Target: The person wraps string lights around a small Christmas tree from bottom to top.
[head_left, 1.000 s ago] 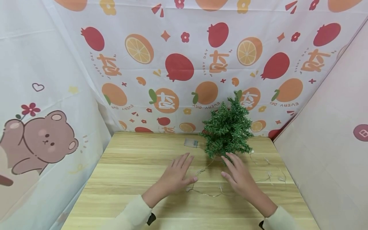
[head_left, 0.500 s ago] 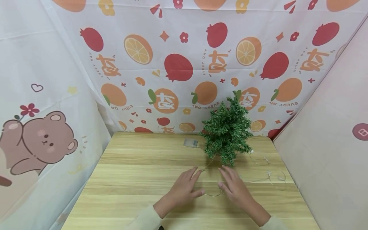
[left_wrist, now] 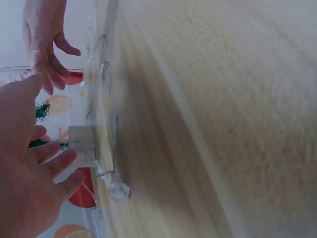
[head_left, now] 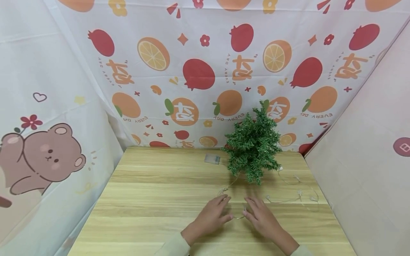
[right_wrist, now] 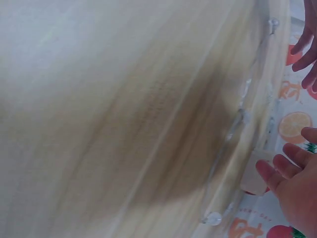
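My left hand (head_left: 211, 217) and right hand (head_left: 264, 219) face each other with a narrow gap between them, in front of a small green artificial tree (head_left: 253, 145). Both have spread, relaxed fingers and hold nothing. A thin string of lights (head_left: 238, 217) runs along the table below them, partly hidden by the hands. In the left wrist view, a clear bulb (left_wrist: 119, 191) of the string lies on the wood, with my left palm beside it, raised off the table. The right wrist view has my right hand (right_wrist: 297, 191) overlapping the tree's pale block base (right_wrist: 254, 173).
A small flat grey box (head_left: 212, 159), wired to the string, lies left of the tree. More of the string loops over the wooden table (head_left: 144, 199) at the right. A fruit-print cloth (head_left: 198, 74) hangs behind, and pale cloths hang at both sides.
Both hands have drawn back from the front of the tree toward the near side of the table and come closer together. Tree and grey box have stayed put.
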The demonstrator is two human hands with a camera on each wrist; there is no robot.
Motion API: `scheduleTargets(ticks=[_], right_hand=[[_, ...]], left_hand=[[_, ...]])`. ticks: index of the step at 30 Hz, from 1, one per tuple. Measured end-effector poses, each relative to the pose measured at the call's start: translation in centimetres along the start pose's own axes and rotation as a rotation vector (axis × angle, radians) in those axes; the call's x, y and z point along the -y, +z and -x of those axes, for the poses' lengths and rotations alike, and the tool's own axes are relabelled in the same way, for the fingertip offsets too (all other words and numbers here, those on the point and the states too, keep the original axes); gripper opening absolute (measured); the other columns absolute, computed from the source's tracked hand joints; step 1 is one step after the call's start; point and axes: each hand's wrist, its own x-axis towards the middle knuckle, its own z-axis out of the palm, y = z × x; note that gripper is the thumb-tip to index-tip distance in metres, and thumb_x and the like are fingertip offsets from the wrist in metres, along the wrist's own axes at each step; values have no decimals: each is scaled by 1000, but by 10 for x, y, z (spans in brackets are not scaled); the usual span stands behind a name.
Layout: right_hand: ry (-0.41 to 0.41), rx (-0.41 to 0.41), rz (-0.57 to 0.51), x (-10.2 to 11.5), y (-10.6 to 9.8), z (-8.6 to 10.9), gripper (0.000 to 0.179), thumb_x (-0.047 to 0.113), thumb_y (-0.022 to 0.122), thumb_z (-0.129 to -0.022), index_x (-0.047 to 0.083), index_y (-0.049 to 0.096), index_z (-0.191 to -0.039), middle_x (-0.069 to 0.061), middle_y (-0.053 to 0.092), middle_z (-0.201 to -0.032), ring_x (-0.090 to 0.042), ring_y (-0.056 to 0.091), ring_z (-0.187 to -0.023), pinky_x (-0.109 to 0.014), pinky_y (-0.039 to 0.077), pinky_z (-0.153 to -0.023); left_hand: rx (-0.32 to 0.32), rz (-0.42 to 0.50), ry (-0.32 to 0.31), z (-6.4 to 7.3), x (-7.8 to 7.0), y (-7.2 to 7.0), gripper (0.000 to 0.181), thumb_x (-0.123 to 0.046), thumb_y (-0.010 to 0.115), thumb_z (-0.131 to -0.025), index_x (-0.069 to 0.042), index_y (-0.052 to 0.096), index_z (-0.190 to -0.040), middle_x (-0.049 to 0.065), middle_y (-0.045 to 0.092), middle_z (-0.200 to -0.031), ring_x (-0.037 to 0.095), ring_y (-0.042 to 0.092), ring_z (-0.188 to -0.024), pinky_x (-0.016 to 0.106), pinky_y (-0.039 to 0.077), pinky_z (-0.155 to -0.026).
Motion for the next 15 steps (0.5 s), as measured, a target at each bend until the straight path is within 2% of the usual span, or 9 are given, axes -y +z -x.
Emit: scheduleTargets(ticks=[7,10,15], right_hand=[[13,33,36,-12,10,5,61,44,61,-100,8,50,-148,-18,50,-147,-37,48,-135,-58,45,-104],[29,49,40,-15,12,6,63,47,60,-100,8,51,-147,-16,51,-146,-36,49,-134,-57,45,-105],[72,73,70,-19,15,7,64,53,61,-97,8,56,-142,-12,56,-138,-33,52,-129,-52,48,-103]], left_hand=[[42,29,-13,-4,2,11,65,-45,63,-98,-10,46,-150,10,49,-151,32,50,-136,50,44,-109],[38,-5,0,-6,4,16,63,-44,65,-97,-11,49,-148,9,52,-148,30,53,-134,50,44,-110],[17,-26,42,-8,6,24,52,-35,69,-96,-7,59,-139,7,61,-135,24,59,-123,41,46,-108]])
